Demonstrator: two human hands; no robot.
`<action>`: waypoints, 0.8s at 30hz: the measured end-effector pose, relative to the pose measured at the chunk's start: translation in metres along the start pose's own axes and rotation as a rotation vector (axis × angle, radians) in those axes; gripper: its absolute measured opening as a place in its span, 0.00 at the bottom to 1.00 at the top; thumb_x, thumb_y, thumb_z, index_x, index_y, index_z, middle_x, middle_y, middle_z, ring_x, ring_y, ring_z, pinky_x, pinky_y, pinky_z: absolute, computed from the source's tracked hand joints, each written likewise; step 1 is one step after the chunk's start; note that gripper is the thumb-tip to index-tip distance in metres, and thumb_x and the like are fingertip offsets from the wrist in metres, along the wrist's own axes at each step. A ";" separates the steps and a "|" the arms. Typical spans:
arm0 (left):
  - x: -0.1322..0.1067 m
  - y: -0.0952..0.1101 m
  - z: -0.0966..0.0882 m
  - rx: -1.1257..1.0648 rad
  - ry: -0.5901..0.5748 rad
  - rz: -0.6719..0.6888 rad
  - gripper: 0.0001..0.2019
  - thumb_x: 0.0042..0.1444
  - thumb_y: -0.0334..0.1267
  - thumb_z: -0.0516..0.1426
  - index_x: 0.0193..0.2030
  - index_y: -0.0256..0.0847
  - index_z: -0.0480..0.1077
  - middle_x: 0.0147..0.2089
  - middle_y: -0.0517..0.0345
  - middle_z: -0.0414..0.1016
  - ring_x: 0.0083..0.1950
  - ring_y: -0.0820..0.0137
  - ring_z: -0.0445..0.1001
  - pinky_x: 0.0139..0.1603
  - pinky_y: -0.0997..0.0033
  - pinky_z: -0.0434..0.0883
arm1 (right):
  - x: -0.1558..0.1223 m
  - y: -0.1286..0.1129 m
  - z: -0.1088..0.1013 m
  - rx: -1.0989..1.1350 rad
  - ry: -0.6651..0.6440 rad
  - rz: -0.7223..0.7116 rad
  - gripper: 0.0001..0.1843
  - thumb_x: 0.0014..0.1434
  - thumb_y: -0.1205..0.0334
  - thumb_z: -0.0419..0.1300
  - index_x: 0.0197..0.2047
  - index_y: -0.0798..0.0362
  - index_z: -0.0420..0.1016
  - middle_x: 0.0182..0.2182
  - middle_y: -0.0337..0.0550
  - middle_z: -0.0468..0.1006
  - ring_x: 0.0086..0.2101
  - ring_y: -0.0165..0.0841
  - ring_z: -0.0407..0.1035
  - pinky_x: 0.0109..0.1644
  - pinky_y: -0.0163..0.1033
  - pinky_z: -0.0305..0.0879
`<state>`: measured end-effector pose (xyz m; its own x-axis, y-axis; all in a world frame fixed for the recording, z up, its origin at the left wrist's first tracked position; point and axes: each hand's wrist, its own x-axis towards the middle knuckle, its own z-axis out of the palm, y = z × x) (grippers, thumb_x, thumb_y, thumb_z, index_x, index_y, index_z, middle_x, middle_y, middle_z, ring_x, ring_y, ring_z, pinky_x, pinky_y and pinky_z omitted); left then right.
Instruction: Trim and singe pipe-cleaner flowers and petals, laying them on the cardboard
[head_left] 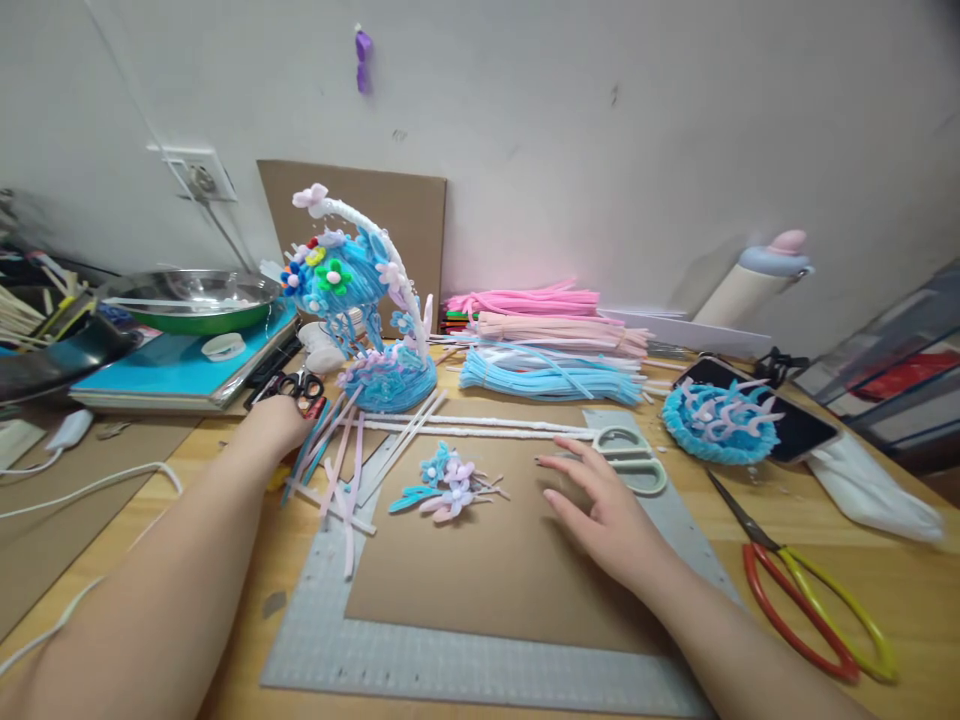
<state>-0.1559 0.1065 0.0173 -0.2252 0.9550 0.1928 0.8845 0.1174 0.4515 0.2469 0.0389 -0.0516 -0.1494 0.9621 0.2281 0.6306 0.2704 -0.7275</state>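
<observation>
Pipe-cleaner flowers [454,492] lie toward the cardboard's [510,595] left edge, left of the right hand's [604,510] spread, empty fingers. The left hand's [281,425] grip, beside black-handled scissors [302,380], is hidden.

You've got open passage over the near cardboard [487,590]; the flower sprig [454,492] blocks mid-board, loose strips [348,550] crowd your left, pale-handled scissors [637,461] sit past your right fingers [581,457].

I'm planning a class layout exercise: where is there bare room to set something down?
On the brown board, below the flower pieces and left of the right hand. The grey mat also shows a bare strip below the board. Crowded: around the left hand, with loose strips and black scissors.
</observation>
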 end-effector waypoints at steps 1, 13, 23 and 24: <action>-0.001 0.002 -0.001 0.029 -0.032 -0.023 0.18 0.63 0.43 0.59 0.57 0.39 0.70 0.57 0.50 0.73 0.53 0.58 0.76 0.50 0.52 0.76 | 0.001 0.000 0.000 0.024 0.003 0.008 0.18 0.57 0.56 0.61 0.50 0.45 0.79 0.63 0.52 0.68 0.63 0.51 0.61 0.67 0.66 0.50; -0.099 0.133 0.008 -0.063 -0.314 0.222 0.06 0.54 0.41 0.65 0.35 0.43 0.76 0.30 0.63 0.78 0.32 0.68 0.77 0.34 0.70 0.73 | -0.014 -0.072 0.010 0.669 -0.075 0.217 0.25 0.60 0.39 0.58 0.52 0.46 0.79 0.48 0.51 0.82 0.49 0.45 0.75 0.55 0.56 0.69; -0.090 0.112 0.047 -0.093 -0.160 0.269 0.11 0.61 0.42 0.59 0.46 0.37 0.72 0.40 0.51 0.77 0.42 0.60 0.75 0.43 0.56 0.73 | 0.006 -0.049 0.036 0.906 0.156 0.438 0.23 0.63 0.40 0.58 0.42 0.53 0.74 0.34 0.42 0.79 0.32 0.32 0.73 0.41 0.42 0.72; -0.083 0.104 0.050 -0.070 -0.153 0.255 0.13 0.59 0.43 0.62 0.45 0.36 0.72 0.40 0.50 0.77 0.43 0.59 0.75 0.45 0.55 0.74 | 0.008 -0.043 0.035 0.891 0.160 0.449 0.20 0.65 0.44 0.58 0.46 0.54 0.74 0.39 0.44 0.78 0.35 0.33 0.73 0.42 0.43 0.73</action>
<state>-0.0250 0.0536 0.0042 0.0689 0.9818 0.1769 0.8732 -0.1451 0.4652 0.1923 0.0361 -0.0408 0.1068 0.9830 -0.1494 -0.2051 -0.1253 -0.9707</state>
